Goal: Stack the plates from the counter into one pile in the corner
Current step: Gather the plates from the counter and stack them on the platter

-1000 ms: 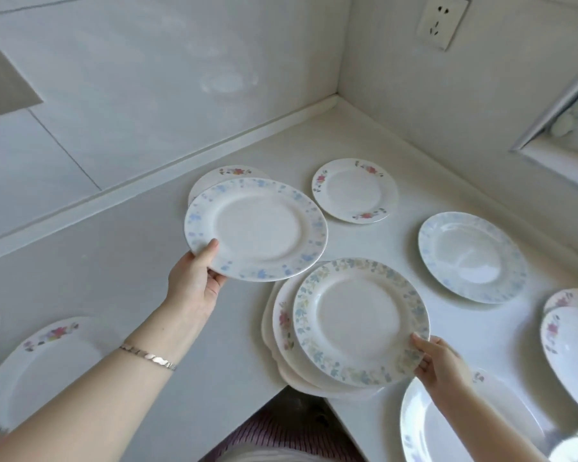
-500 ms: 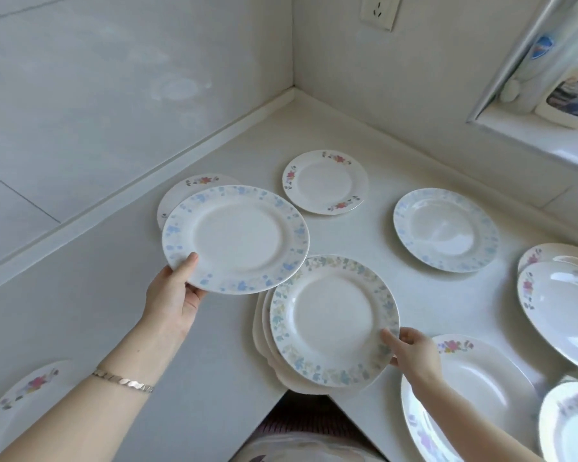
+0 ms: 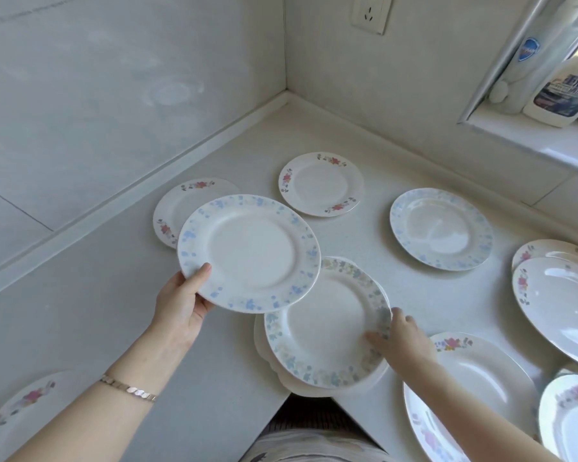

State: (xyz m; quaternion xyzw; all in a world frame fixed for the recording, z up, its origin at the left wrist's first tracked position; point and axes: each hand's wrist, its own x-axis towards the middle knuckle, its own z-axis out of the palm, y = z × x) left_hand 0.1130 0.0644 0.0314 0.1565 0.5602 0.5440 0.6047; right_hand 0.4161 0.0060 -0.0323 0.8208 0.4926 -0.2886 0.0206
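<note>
My left hand [image 3: 181, 303] grips the near-left rim of a blue-flowered plate [image 3: 251, 253] and holds it level above the counter, overlapping the far edge of the pile. The pile [image 3: 324, 325] lies at the counter's inner front corner, topped by a plate with a pale blue and green flower rim. My right hand [image 3: 397, 338] rests on that top plate's right rim, fingers on it. Loose plates lie around: a red-flowered one [image 3: 321, 184] toward the back corner, another [image 3: 177, 208] partly under the held plate, and a blue-rimmed one [image 3: 441, 228] at the right.
More flowered plates lie at the right edge [image 3: 561, 305], front right [image 3: 474, 391] and far left front [image 3: 20, 408]. Walls meet at the back corner with a socket [image 3: 371, 11] above. Bottles [image 3: 561, 85] stand on a window sill at upper right.
The held blue-flowered plate has shifted right, now overlapping the pile's far edge. My right hand has slid up along the top plate's right rim. The view has shifted slightly.
</note>
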